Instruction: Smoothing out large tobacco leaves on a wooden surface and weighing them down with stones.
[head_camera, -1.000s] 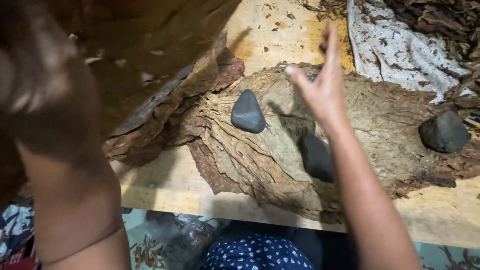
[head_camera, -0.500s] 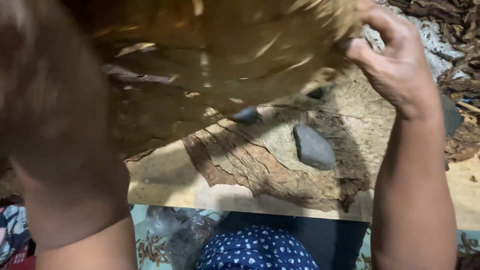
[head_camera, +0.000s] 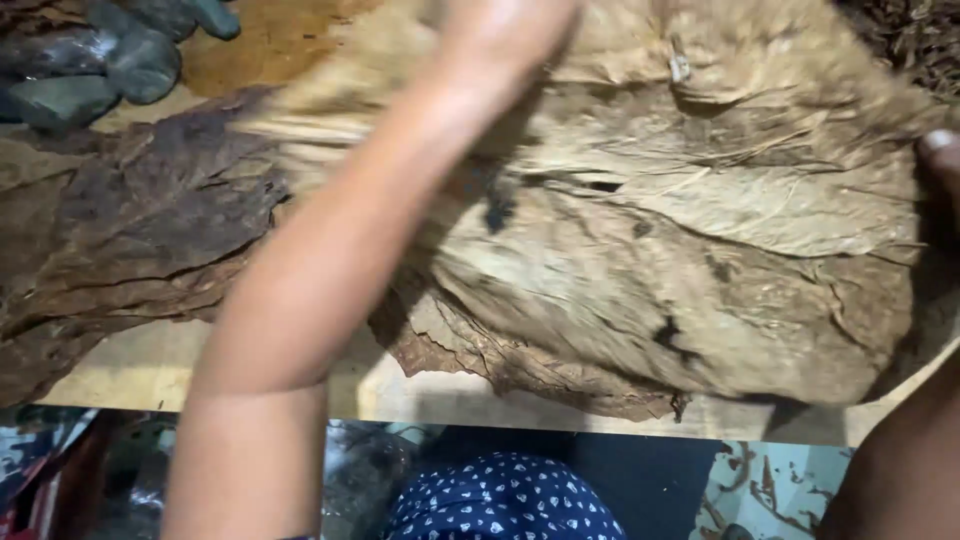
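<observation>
Left hand (head_camera: 500, 30): blurred, on big tan leaf (head_camera: 680, 250); grip unclear.
Right hand (head_camera: 940, 160): apparently pinching leaf's right edge.
Behind: grey stones (head_camera: 100, 60).

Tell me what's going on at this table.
A person is spreading a big, dry tan leaf over a wooden table. The left hand reaches across the top of it, blurred, so its grip can't be made out. The right hand shows only a fingertip at the leaf's right edge. Darker brown leaves lie piled to the left, and a few grey stones sit in the far left corner.
</observation>
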